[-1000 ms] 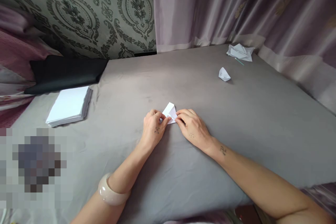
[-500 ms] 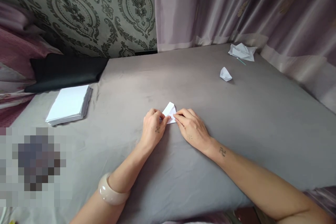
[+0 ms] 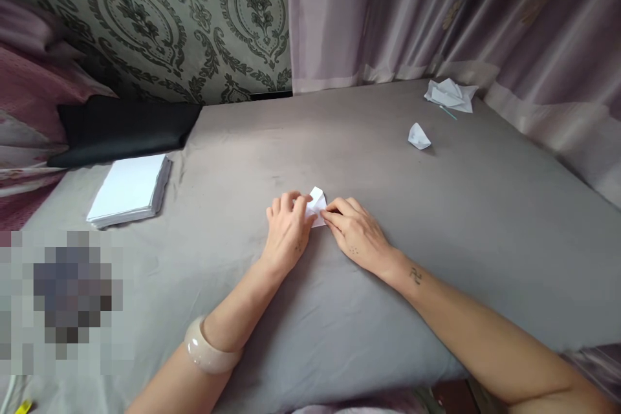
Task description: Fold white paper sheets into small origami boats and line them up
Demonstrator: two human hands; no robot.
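A: Where do we log the folded white paper [image 3: 317, 204]?

B: Near the middle of the cloth-covered counter [image 3: 310, 349], low against the cloth between both hands, narrow end pointing away from the wearer

A: And each grip, as we read it?

B: Right hand [image 3: 359, 226]: thumb and fingertips pinched on the paper's right edge. Left hand [image 3: 288, 229]: loose, fingers arched apart over the left side, thumb near the lower edge; whether it presses down, we cannot tell

A: Why this hold, in our judgement?

B: We think the right pinch stops so light a piece sliding, while the left hand's spread leaves the creased face within reach

A: Surroundings?

B: We note a stack of white paper [image 3: 130, 187] off to the left, beside a black cover [image 3: 136, 126]; probably there to be reachable yet outside the forearms' way. Well apart on the right, a small folded piece [image 3: 418, 136]; beyond it, near the curtain [image 3: 330, 19], a heap of papers [image 3: 451, 96] with a thin teal stick [image 3: 449, 113] just in front. We judge that spacing gives the hands room
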